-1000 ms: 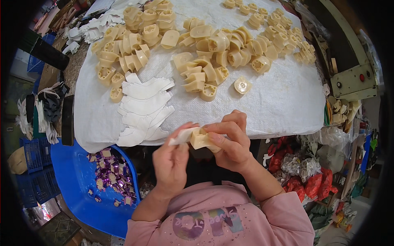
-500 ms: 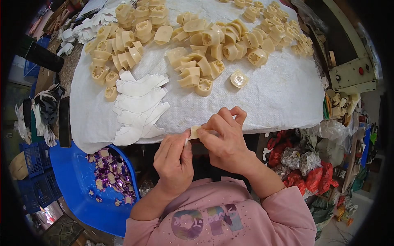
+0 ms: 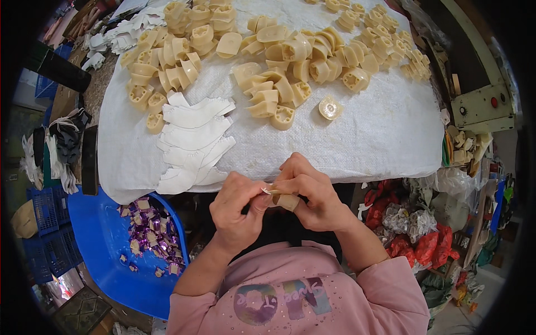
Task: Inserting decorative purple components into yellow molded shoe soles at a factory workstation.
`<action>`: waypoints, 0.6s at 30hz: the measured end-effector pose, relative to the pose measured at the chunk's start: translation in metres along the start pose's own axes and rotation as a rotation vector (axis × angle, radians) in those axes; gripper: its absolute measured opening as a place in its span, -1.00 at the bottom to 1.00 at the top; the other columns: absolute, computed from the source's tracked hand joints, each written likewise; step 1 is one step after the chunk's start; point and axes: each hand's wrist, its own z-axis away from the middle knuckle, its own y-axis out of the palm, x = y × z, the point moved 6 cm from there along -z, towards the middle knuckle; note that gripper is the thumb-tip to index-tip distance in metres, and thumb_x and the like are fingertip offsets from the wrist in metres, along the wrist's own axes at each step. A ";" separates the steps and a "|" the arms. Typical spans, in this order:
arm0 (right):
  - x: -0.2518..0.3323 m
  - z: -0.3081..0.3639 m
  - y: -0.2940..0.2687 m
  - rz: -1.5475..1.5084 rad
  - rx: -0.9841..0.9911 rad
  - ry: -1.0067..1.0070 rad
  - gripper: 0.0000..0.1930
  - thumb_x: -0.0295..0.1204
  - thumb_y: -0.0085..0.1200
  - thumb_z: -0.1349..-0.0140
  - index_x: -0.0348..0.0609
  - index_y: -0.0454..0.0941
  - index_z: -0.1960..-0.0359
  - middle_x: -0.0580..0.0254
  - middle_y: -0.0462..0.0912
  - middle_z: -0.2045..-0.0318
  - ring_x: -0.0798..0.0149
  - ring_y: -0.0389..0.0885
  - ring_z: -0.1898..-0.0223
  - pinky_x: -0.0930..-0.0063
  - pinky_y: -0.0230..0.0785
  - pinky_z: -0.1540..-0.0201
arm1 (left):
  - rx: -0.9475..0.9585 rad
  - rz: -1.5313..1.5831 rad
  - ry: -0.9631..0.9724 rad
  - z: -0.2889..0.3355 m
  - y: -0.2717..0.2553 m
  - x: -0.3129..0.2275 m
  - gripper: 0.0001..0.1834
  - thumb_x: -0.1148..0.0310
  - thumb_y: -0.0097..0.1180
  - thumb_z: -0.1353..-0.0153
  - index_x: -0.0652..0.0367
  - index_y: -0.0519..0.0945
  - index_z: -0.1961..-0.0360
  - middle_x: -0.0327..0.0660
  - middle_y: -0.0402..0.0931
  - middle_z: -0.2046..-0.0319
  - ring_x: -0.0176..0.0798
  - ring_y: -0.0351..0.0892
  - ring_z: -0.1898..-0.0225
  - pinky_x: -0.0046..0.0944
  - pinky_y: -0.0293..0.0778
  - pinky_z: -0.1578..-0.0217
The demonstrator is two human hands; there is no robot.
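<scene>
In front of my body, just off the table's near edge, my right hand [image 3: 315, 198] is closed around a small beige block heel [image 3: 287, 202]. My left hand [image 3: 237, 206] pinches the edge of a thin white cover piece [image 3: 266, 190] against the heel; most of that piece is hidden by my fingers. Beyond my left hand lies an overlapping stack of white curved cover pieces [image 3: 192, 142]. Many loose beige heels [image 3: 296, 50] are heaped across the far half of the table. One heel [image 3: 330, 108] sits apart, its shiny side up.
A white woven sheet [image 3: 385, 134] covers the table. Below left stands a blue tub [image 3: 106, 262] with purple shiny pieces [image 3: 151, 237]. Red and clear plastic bags [image 3: 427, 245] fill the right side. A metal box with a red button [image 3: 481, 106] stands at far right.
My hands have drawn closer together. The right hand has turned, lowering its raised fingers around the heel, and more of the heel shows below them.
</scene>
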 end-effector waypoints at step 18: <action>0.035 -0.015 -0.004 0.356 -0.045 -0.144 -0.66 -0.60 0.23 0.14 -0.13 0.51 0.24 0.18 0.55 0.25 0.11 0.41 0.28 0.30 0.26 0.15 | -0.131 -0.206 0.096 0.004 -0.028 0.002 -0.74 0.70 0.28 0.27 0.18 0.60 0.49 -0.24 0.36 0.54 -0.19 0.36 0.44 -0.30 0.31 0.43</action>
